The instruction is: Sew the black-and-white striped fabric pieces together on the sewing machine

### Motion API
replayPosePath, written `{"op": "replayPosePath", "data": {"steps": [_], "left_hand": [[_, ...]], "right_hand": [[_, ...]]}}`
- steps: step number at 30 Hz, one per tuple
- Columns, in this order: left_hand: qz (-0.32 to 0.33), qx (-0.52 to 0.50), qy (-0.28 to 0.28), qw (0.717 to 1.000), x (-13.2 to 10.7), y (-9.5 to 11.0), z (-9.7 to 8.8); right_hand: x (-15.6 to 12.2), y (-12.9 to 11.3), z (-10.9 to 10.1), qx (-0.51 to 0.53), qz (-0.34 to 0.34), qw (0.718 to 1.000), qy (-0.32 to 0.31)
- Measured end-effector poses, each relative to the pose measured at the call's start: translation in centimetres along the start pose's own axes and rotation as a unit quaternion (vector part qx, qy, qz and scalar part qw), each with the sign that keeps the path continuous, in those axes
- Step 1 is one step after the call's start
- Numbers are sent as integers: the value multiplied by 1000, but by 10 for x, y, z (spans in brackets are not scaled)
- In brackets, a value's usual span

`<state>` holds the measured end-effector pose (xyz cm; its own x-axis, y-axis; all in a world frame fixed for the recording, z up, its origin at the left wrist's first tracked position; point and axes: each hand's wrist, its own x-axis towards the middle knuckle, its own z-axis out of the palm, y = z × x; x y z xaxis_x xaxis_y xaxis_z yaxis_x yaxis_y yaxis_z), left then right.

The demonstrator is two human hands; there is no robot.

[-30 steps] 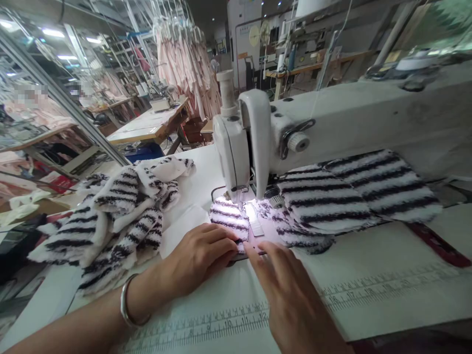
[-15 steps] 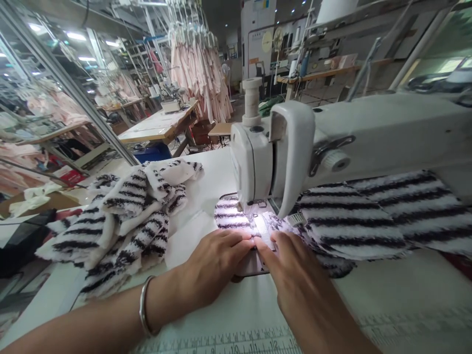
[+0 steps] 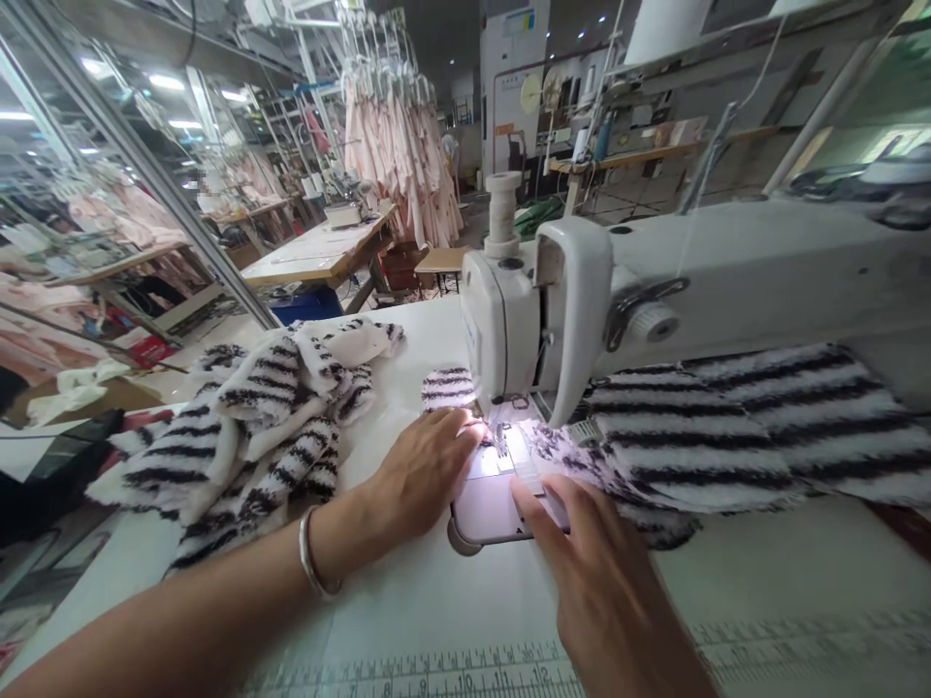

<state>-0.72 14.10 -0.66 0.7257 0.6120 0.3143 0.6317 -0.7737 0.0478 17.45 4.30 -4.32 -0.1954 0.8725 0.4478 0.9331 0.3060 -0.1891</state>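
A striped black-and-white plush fabric piece lies at the left of the sewing machine's needle area. My left hand, with a silver bangle on its wrist, has its fingers closed at the near edge of this piece, just left of the presser foot. My right hand is open, thumb and fingers apart over the front right of the lit metal plate. Larger striped plush fabric spreads under the arm of the white sewing machine, behind my right hand.
A crumpled heap of striped plush pieces lies on the table at left. A printed ruler scale runs along the near table edge. Beyond are a metal post, another worktable and hanging pink garments.
My left hand has moved away and left with the fabric edge, uncovering the metal plate. My right hand has drawn back slightly toward me, and the hands are now apart.
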Motion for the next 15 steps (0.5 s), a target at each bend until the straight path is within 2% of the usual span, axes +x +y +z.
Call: {"op": "replayPosePath", "data": {"steps": [4,7,11,13,15], "left_hand": [[-43,40,-43,997,3,11,-5],[-59,67,-76,993,11,17,-2],[-80,94,-90,988,26,8,3],[-82,96,-88,988,28,-1,-4],[-89,97,-82,988,20,-2,-18]], "right_hand": [[-8,6,3,-6,-20,1000,15],[-10,14,10,-18,-50,998,31],[-5,25,21,-39,-95,993,65],[-2,27,22,-33,-126,988,86],[0,23,18,-4,-147,982,116]]}}
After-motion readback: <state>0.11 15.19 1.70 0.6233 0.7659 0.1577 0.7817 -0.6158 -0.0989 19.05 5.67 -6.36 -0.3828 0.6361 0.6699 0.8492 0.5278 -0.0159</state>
